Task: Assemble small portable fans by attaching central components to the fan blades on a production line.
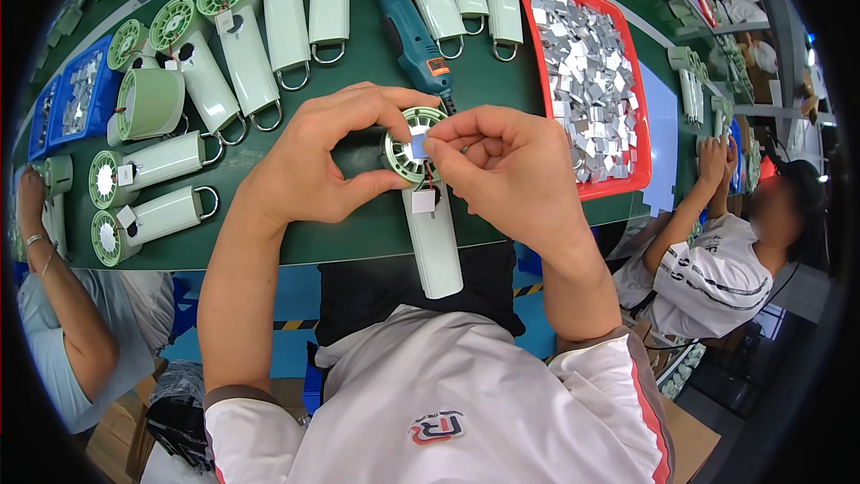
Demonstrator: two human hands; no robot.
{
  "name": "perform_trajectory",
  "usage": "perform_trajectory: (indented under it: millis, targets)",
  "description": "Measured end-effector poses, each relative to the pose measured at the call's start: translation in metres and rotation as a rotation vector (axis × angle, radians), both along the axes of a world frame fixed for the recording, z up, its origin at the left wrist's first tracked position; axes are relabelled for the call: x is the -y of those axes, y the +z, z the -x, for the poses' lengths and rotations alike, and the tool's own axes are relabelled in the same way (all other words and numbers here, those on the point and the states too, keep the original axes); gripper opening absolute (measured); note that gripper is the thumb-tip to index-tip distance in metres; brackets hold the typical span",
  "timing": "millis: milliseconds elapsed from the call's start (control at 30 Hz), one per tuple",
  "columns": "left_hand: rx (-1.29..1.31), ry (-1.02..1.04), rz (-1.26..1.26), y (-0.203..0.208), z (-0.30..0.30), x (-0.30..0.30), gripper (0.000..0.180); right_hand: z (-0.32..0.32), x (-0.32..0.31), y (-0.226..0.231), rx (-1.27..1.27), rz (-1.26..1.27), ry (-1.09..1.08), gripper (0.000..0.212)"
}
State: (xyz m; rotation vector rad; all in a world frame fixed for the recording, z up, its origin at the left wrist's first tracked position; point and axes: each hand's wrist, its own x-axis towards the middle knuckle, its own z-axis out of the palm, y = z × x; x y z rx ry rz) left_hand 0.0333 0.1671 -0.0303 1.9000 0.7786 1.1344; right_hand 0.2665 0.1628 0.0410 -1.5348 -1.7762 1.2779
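My left hand is closed around the round green head of a pale green handheld fan, thumb on one side and fingers on the other. The fan's handle points toward me, past the table edge. Between my right hand's thumb and fingertips is the edge of a small bluish square piece, lying over the open face of the fan head. Thin red and black wires come out at the neck, beside a white square tab.
Several similar fans lie along the left and back of the green table. A teal electric screwdriver lies behind my hands. Right is a red tray of small silver pieces; blue bins stand far left. People work on both sides.
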Motion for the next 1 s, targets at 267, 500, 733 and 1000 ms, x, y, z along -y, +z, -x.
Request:
perform_trajectory:
  millis: [267,500,733,1000]
  targets:
    - [-0.031,-0.007,-0.019,0.0037,0.0007,0.0004,0.037,-0.0023,0.0005,-0.0059,0.020,-0.113,0.047,0.013]
    - [-0.042,-0.014,-0.040,0.0042,0.0006,0.0002,0.037,-0.0025,0.0009,-0.0077,0.036,-0.162,0.064,0.012]
    - [-0.052,-0.014,-0.064,0.0040,0.0008,0.0000,0.038,-0.0011,0.0016,-0.0058,0.057,-0.224,0.081,0.012]
    - [-0.072,-0.029,-0.045,0.0061,0.0023,0.0000,0.036,-0.0027,0.0023,-0.0047,0.073,-0.301,0.111,0.012]
